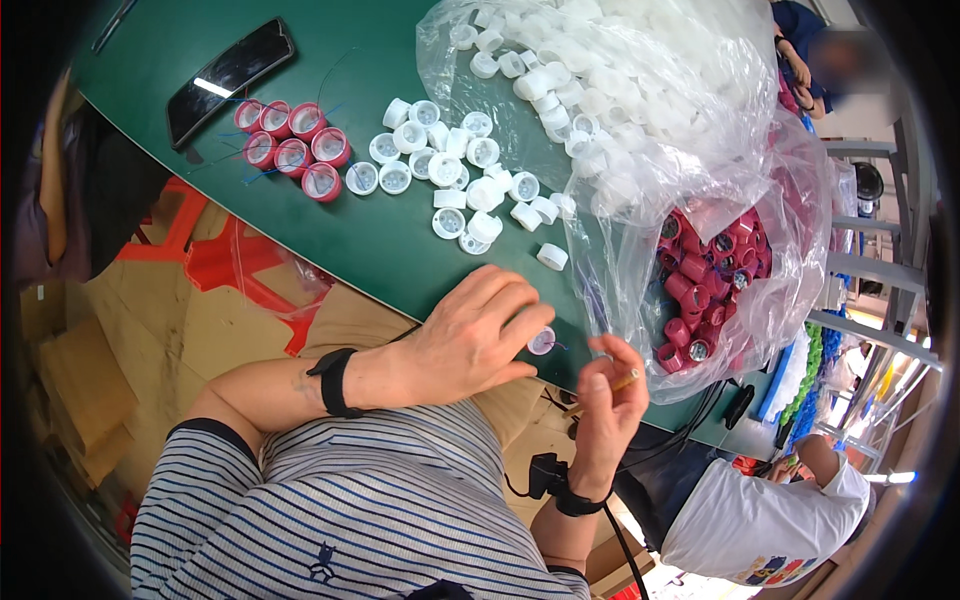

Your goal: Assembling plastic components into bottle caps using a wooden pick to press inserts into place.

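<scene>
My left hand is at the near edge of the green table, its fingers curled round a small round cup. The cup has a whitish inside, and a thin wire sticks out of it. To the right, my right hand is closed on a thin yellowish stick, whose kind I cannot make out. Beyond my left hand lie several loose white plastic caps, one cap being closest to it. Farther left stand several red cups in a tight group, with thin wires coming out.
A large clear bag full of white caps spreads over the far table. Next to it, another clear bag holds red cups. A black phone lies far left. Red plastic stools stand below the edge. A person in a white shirt is at right.
</scene>
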A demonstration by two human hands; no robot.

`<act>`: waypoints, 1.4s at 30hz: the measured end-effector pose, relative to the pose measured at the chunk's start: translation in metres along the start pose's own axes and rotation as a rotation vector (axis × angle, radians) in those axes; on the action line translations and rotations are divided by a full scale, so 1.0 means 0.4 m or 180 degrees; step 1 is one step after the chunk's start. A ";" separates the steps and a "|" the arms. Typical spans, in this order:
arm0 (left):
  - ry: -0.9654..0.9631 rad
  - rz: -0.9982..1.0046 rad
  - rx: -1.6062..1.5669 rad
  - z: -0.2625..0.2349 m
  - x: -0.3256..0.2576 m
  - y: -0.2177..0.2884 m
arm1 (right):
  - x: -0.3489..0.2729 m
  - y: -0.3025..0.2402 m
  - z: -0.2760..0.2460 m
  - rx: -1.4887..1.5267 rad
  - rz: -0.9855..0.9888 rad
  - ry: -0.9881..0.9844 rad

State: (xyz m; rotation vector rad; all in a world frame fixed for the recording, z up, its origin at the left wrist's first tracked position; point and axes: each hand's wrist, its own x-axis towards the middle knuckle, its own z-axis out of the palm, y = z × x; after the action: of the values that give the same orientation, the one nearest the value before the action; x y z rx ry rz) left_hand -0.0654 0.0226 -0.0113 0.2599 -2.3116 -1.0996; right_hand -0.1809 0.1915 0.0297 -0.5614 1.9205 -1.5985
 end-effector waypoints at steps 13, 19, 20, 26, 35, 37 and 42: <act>-0.0122 0.0964 0.0862 0.016 0.013 -0.004 | -0.033 0.004 0.020 0.0161 -0.0269 0.0436; -0.0055 0.0903 0.0680 0.034 0.004 -0.025 | -0.015 -0.036 0.046 0.0117 -0.1119 0.0794; 0.0073 0.0955 0.0616 0.036 0.003 -0.028 | -0.013 -0.046 0.052 0.0126 -0.1132 0.0789; -0.0224 0.1112 0.0961 0.022 0.008 -0.022 | -0.021 -0.102 0.093 0.1084 -0.1324 0.1039; 0.0315 0.0431 0.0112 0.038 -0.002 -0.024 | 0.027 -0.053 0.127 0.1562 -0.1445 0.0457; 0.0289 0.0362 0.0047 0.027 0.005 -0.017 | 0.038 -0.044 0.138 0.1512 -0.1392 0.0548; 0.0244 0.0203 -0.0062 0.023 0.006 -0.018 | 0.064 -0.035 0.165 0.1142 -0.1360 0.0558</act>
State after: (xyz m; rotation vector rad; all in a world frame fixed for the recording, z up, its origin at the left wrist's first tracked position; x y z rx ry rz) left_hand -0.0729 0.0231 -0.0205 0.2158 -2.2253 -1.0618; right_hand -0.1569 0.1234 0.0313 -0.7298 1.6415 -2.2696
